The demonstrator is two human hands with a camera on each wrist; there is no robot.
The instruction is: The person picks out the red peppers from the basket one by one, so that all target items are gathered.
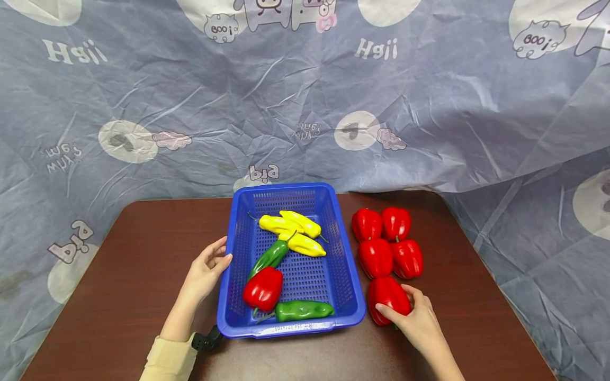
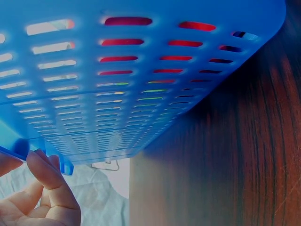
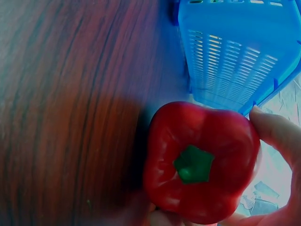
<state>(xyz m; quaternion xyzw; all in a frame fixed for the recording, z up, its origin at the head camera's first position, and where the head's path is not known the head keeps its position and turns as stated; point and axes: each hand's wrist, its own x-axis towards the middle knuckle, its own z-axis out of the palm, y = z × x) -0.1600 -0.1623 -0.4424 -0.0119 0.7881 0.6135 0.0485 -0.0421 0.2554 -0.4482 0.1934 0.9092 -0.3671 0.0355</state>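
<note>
My left hand (image 1: 206, 270) grips the left rim of a blue plastic basket (image 1: 355, 280); in the left wrist view its fingers (image 2: 49, 176) curl at the rim. Inside lie several yellow peppers (image 1: 305, 244), a long green pepper (image 1: 269, 258), another green pepper (image 1: 305, 310) near the front wall, and a red bell pepper (image 1: 263, 289). Right of the basket, my right hand (image 1: 419, 320) holds the nearest red bell pepper (image 1: 387, 299) between thumb and fingers. The right wrist view shows that bell pepper's green stem end (image 3: 194, 165), close over the table.
Several more red bell peppers (image 1: 375, 258) stand in a cluster just beyond my right hand. The dark brown wooden table (image 1: 157, 238) carries everything. A grey-blue printed cloth (image 1: 286, 106) hangs behind its far edge.
</note>
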